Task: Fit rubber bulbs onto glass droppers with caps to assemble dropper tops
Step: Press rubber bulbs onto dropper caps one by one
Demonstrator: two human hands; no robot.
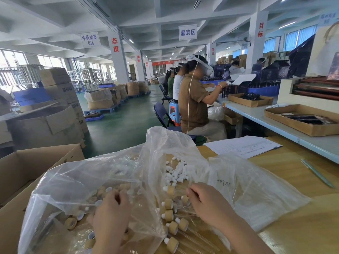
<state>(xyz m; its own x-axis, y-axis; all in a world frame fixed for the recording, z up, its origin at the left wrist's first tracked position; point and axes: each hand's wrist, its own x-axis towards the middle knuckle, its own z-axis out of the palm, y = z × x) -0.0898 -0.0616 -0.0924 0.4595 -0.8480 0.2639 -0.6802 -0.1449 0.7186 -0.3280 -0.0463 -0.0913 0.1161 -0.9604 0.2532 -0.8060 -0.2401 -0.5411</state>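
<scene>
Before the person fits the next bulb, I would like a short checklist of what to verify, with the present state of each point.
1. White bulbs piled within reach: ok.
2. Loose caps available in the plastic bag: ok.
3. Left hand already holds a cap: cannot tell, its grip is hidden.
4. Right hand holds a part: cannot tell, it curls beside the finished pieces.
5. Finished dropper tops lie outside the bag of loose caps: ok.

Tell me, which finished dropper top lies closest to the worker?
The dropper top lowest in the picture, at the near end of the row; every other one lies farther away. Its white bulb points left.
</scene>
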